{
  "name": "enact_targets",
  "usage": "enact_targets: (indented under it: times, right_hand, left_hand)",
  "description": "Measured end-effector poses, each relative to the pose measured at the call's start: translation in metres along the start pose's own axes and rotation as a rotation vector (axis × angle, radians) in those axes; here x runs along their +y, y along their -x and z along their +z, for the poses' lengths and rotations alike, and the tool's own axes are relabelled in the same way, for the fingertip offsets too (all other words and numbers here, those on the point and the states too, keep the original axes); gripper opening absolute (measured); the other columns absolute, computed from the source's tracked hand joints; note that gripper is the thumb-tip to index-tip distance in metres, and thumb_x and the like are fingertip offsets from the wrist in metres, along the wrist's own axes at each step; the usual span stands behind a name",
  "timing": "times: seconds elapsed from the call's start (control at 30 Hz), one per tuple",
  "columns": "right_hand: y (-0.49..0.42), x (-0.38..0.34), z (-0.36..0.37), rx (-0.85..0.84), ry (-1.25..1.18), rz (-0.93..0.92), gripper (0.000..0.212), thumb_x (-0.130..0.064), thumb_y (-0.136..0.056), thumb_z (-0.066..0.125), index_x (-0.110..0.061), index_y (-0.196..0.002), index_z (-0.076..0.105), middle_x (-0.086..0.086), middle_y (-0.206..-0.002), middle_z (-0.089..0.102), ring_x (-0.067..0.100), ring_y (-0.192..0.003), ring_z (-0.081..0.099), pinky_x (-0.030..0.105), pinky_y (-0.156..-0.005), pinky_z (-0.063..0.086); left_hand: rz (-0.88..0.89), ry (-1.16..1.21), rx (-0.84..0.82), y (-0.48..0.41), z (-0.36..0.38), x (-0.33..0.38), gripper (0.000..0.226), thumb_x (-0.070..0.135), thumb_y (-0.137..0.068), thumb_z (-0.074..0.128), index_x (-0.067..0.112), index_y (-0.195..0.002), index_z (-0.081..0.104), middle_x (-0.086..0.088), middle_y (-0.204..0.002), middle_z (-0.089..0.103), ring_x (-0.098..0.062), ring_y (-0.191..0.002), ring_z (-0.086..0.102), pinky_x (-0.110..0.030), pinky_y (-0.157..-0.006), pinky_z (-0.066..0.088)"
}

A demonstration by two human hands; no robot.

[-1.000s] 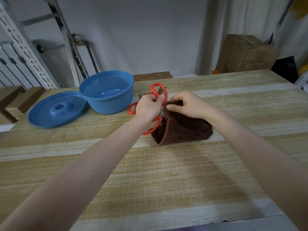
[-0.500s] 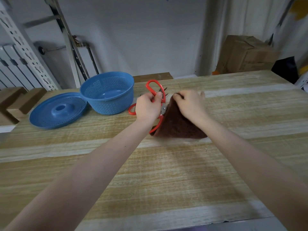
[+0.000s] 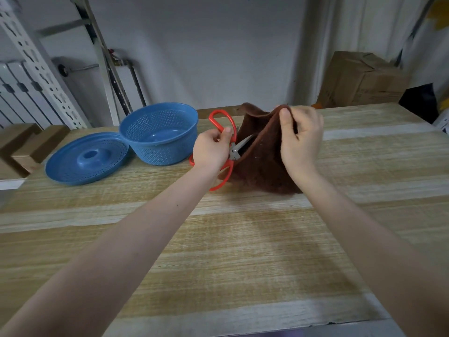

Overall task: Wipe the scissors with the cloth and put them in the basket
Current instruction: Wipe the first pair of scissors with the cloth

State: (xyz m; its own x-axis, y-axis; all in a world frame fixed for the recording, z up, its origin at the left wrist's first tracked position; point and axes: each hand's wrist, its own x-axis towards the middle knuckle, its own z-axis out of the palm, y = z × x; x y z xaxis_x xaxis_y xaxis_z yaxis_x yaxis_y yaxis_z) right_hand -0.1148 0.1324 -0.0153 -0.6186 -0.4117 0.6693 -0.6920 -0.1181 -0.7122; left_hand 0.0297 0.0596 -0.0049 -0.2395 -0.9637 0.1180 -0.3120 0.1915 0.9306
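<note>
Scissors (image 3: 235, 153) gripped in left hand (image 3: 211, 152), right hand (image 3: 302, 142) pinching cloth (image 3: 262, 164) by its raised edge, basket (image 3: 160, 155) just left

Red plastic-handled scissors (image 3: 222, 152) show bright, smooth metal blades. The dark brown cloth (image 3: 262, 161) looks matt and fuzzy. The perforated blue plastic basket (image 3: 159, 133) shines slightly; the pale wooden bench (image 3: 243, 251) is matt and grainy.

Wooden table (image 3: 243, 251), white wall (image 3: 206, 45), cardboard box (image 3: 359, 79) behind.
</note>
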Motion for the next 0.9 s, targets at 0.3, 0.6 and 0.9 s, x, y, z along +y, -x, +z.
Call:
enact_targets:
  times: [0.3, 0.6, 0.9]
  right_hand:
    - [0.007, -0.008, 0.009, -0.163, 0.036, -0.151, 0.028, -0.031, -0.094, 0.054, -0.012, -0.101, 0.074, 0.002, -0.095, 0.061, 0.011, -0.090, 0.058, 0.024, -0.083, 0.044]
    - [-0.005, -0.013, 0.005, -0.776, 0.499, -0.392, 0.027, -0.046, -0.091, 0.059, -0.022, -0.097, 0.069, -0.011, -0.081, 0.060, 0.023, -0.094, 0.058, 0.034, -0.080, 0.034]
    - [-0.006, 0.001, 0.000, -0.893, -0.060, 0.155, 0.022, -0.018, -0.093, 0.063, -0.031, -0.077, 0.066, -0.023, -0.066, 0.065, -0.013, -0.067, 0.056, 0.023, -0.076, 0.042]
  left_hand:
    - [0.108, -0.154, -0.011, 0.001, 0.000, 0.000, 0.040, 0.036, -0.097, 0.052, 0.007, -0.070, 0.059, 0.001, -0.059, 0.054, -0.019, -0.059, 0.050, -0.032, -0.060, 0.039]
    - [0.149, -0.234, 0.024, -0.004, -0.006, -0.010, 0.037, 0.036, -0.098, 0.050, 0.019, -0.065, 0.043, -0.010, -0.081, 0.055, -0.028, -0.084, 0.054, -0.035, -0.066, 0.038]
    - [0.194, -0.275, 0.018, -0.003, -0.001, -0.010, 0.039, 0.035, -0.097, 0.053, 0.023, -0.063, 0.038, -0.013, -0.087, 0.050, -0.015, -0.059, 0.041, -0.028, -0.064, 0.033]
